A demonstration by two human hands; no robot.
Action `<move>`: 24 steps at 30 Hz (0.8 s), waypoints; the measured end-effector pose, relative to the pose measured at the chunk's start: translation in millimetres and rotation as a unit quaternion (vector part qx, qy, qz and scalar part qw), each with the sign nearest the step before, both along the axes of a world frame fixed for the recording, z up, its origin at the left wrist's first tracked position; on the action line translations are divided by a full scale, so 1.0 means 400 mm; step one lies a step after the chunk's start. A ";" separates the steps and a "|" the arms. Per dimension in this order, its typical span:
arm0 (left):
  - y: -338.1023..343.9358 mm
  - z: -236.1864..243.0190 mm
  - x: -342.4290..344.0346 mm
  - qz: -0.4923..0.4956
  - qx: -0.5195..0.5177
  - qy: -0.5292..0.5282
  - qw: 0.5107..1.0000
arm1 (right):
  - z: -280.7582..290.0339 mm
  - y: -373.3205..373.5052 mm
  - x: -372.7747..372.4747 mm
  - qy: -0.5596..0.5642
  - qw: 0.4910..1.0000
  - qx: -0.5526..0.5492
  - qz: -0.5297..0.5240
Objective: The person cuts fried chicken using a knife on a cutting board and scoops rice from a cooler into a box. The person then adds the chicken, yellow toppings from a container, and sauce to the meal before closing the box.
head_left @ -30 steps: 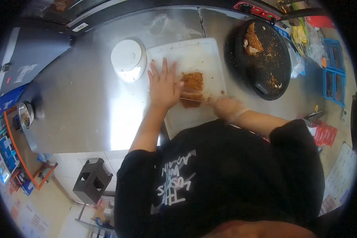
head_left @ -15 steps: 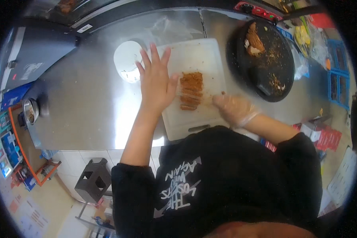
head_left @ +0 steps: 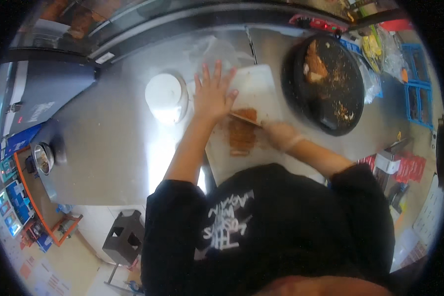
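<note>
A brown breaded cutlet [head_left: 242, 137], cut into strips at its near end, lies on a white cutting board [head_left: 262, 79]. Across its far part runs the blade of a knife [head_left: 244, 119], slanting. My right hand [head_left: 281, 135], in a clear plastic glove, is closed around the handle at the board's right side. Bare and spread-fingered, my left hand [head_left: 213, 97] is over the board's left edge, close to the blade's tip; whether it touches the board or the knife I cannot tell. Motion blurs the cutlet and right hand.
Left of the board is a white round-topped object [head_left: 164, 97]. A black round tray [head_left: 333, 106] at the right bears a breaded piece [head_left: 314, 63] and crumbs. A metal bowl [head_left: 43, 158] sits at the steel counter's [head_left: 108, 133] far left. A dark stool [head_left: 125, 237] stands below.
My left hand has shifted right, closer to the cutlet. The knife blade, hard to make out before, now lies across the cutlet's far part. The whole view has tilted slightly.
</note>
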State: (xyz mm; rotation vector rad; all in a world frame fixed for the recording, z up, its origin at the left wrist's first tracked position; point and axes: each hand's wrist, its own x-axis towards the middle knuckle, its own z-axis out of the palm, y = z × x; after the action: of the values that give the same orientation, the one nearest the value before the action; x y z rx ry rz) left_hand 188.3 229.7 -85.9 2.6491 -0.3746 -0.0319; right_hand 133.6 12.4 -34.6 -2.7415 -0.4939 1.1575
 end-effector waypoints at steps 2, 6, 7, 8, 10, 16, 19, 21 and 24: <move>0.018 0.017 0.018 -0.029 -0.019 -0.013 0.999 | 0.039 0.011 -0.016 0.022 1.000 0.004 -0.001; -0.042 0.230 0.098 -0.103 -0.129 -0.117 0.979 | 0.125 0.004 -0.130 -0.018 0.988 -0.013 -0.150; -0.070 0.268 0.109 -0.204 -0.140 -0.143 0.958 | 0.060 -0.013 -0.198 -0.017 0.964 0.069 -0.256; -0.093 0.246 0.128 -0.222 -0.141 -0.151 0.953 | 0.045 0.006 -0.212 -0.028 0.943 0.112 -0.312; -0.136 0.156 0.157 -0.348 -0.131 -0.103 0.922 | 0.069 0.074 -0.229 -0.067 0.928 0.117 -0.348; -0.196 0.010 0.171 -0.492 -0.024 -0.094 0.865 | 0.150 0.193 -0.210 0.072 0.858 0.055 -0.505; -0.201 0.033 0.165 -0.578 -0.028 -0.118 0.807 | 0.189 0.239 -0.204 0.095 0.858 0.029 -0.504; -0.189 -0.005 0.136 -0.558 -0.038 -0.081 0.825 | 0.062 0.287 -0.269 0.063 0.846 -0.006 -0.529; -0.234 0.013 0.122 -0.586 -0.081 -0.089 0.802 | -0.022 0.337 -0.317 -0.026 0.836 -0.042 -0.546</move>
State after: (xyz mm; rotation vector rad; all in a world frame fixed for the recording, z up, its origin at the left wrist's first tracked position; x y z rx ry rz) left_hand 237.0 135.9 -80.7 1.8434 -1.8977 -0.1301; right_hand 6.7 147.1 -43.5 -2.3793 1.0329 0.7461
